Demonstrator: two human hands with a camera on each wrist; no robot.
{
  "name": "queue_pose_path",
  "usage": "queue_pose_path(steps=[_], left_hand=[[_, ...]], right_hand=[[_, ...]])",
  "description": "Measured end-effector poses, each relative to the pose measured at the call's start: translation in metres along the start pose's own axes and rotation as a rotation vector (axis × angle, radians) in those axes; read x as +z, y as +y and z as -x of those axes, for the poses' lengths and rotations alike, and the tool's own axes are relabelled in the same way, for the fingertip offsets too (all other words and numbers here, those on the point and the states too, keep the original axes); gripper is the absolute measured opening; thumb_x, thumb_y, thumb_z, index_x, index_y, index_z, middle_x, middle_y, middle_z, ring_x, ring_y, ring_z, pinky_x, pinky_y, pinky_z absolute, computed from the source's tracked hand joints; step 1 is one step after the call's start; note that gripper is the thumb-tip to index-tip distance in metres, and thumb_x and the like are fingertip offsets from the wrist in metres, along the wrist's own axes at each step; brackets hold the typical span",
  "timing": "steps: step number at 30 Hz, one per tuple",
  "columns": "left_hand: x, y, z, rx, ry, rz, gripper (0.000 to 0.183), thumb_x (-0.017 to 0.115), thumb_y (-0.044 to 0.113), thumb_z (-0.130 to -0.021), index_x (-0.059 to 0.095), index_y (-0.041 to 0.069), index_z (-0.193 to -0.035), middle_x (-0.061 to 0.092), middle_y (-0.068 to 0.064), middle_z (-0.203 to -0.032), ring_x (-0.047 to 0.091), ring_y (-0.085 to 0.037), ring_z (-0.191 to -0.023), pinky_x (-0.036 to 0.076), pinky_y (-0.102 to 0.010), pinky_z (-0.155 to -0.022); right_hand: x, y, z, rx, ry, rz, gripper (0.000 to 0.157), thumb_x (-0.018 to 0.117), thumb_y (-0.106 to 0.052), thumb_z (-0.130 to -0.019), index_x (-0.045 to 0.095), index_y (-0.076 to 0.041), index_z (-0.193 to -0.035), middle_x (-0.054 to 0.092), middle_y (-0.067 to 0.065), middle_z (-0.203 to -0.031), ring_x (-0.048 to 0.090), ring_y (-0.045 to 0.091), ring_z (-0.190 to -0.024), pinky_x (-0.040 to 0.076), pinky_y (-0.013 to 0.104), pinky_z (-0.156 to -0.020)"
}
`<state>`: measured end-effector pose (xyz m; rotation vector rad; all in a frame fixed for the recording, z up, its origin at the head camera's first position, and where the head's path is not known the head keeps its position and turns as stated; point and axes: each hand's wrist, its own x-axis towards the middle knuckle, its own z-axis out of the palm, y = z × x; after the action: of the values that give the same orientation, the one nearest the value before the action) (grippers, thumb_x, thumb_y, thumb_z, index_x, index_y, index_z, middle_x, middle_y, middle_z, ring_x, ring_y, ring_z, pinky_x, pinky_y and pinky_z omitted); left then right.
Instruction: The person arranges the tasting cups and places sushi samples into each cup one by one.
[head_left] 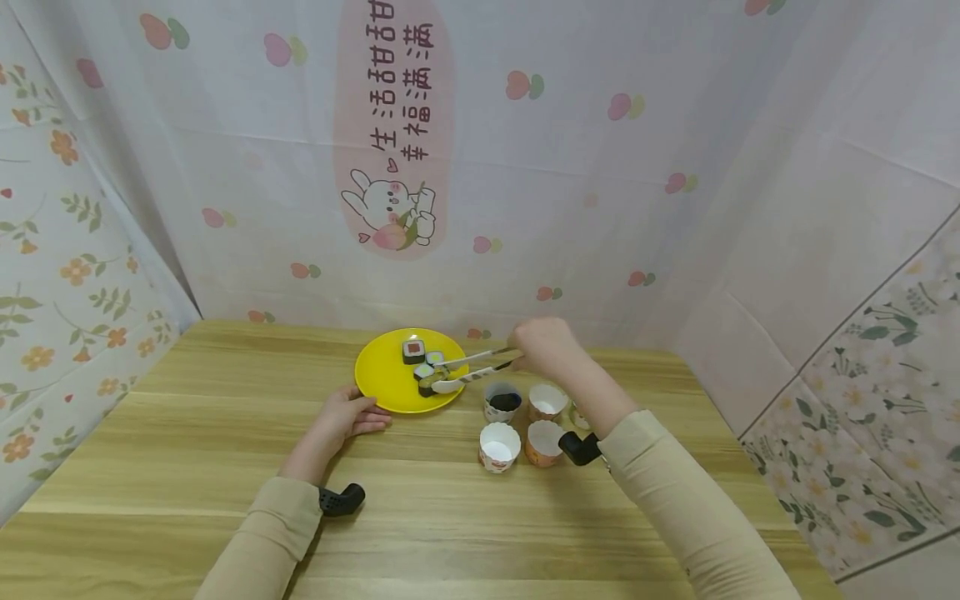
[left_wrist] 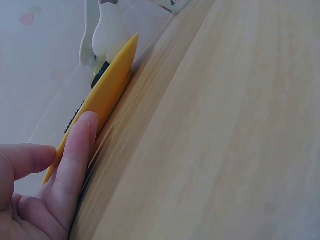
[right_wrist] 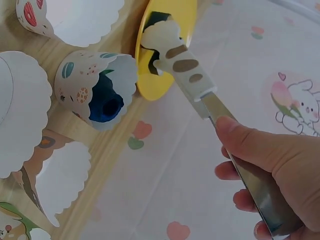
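Note:
My left hand holds the near left rim of a yellow plate. In the left wrist view the thumb lies on the plate's upper side and fingers pass underneath. Several toy sushi rolls sit on the plate, among them one with a red centre. My right hand grips metal tongs with white, brown-striped, paw-shaped tips. Those tips are over the plate, right at the nearest sushi roll; I cannot tell whether they pinch it.
Several paper cups stand right of the plate, under my right forearm. A dark piece lies in the cup nearest the plate; a white-lined cup stands in front of it. A patterned curtain hangs behind the wooden table.

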<state>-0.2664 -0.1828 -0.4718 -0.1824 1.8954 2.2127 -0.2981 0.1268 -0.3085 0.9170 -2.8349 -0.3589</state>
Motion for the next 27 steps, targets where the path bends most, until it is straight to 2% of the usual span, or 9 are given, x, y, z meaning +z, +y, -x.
queue_pose_path(steps=[11,18,27], left_hand=[[0.001,0.001,0.0,-0.005,0.007,0.0,0.044,0.04,0.004,-0.102,0.024,-0.015,-0.139,0.066,-0.015,-0.084,0.069,-0.021,-0.072,0.059,-0.032,-0.07],[0.0,-0.003,-0.002,-0.013,0.018,-0.006,0.043,0.04,0.004,-0.102,0.026,-0.014,-0.138,0.066,-0.016,-0.083,0.069,-0.022,-0.072,0.059,-0.032,-0.069],[0.0,-0.002,-0.002,-0.004,0.009,-0.009,0.042,0.04,0.004,-0.102,0.026,-0.014,-0.138,0.067,-0.015,-0.082,0.069,-0.022,-0.072,0.059,-0.032,-0.069]], right_hand=[[0.009,-0.004,0.003,-0.021,-0.032,-0.133,0.017,0.079,-0.031,-0.079,0.07,-0.017,-0.075,0.059,-0.008,-0.069,0.051,0.01,-0.061,0.044,0.027,-0.052],[0.015,-0.005,0.008,-0.069,0.066,-0.137,0.018,0.08,-0.028,-0.078,0.068,-0.017,-0.07,0.057,-0.009,-0.063,0.047,0.009,-0.055,0.039,0.025,-0.047],[0.022,-0.006,0.016,-0.075,0.148,-0.083,0.018,0.079,-0.028,-0.08,0.068,-0.017,-0.07,0.058,-0.008,-0.063,0.049,0.008,-0.053,0.04,0.024,-0.043]])
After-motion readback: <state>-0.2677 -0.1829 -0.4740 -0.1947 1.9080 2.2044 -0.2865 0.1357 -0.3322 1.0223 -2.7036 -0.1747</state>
